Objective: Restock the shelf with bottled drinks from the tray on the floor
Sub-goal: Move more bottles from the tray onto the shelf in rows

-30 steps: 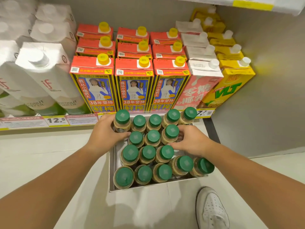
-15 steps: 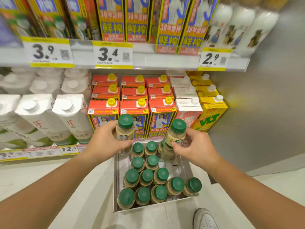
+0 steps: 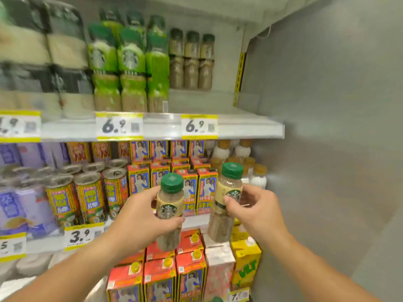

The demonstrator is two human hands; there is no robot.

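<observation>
My left hand [image 3: 139,214] grips a beige coffee bottle with a green cap [image 3: 170,201], held upright in front of the middle shelf. My right hand [image 3: 257,210] grips a second, matching bottle [image 3: 227,197], slightly higher and to the right. Both hang in the air at chest height. On the upper shelf [image 3: 239,127], three similar brown bottles [image 3: 192,59] stand at the back right, with bare shelf in front of them. The tray on the floor is out of view, apart from one green cap [image 3: 217,299] at the bottom edge.
Green bottles [image 3: 130,66] fill the upper shelf left of the brown ones. Cans [image 3: 87,192] and blue-yellow cartons [image 3: 196,186] crowd the middle shelf. Red-topped cartons [image 3: 161,273] and a yellow carton [image 3: 246,264] stand on the bottom shelf. A grey side wall [image 3: 327,149] closes the right.
Both hands have lifted a bottle each out of the tray and raised them. My view has tilted up from the floor to the upper shelves.
</observation>
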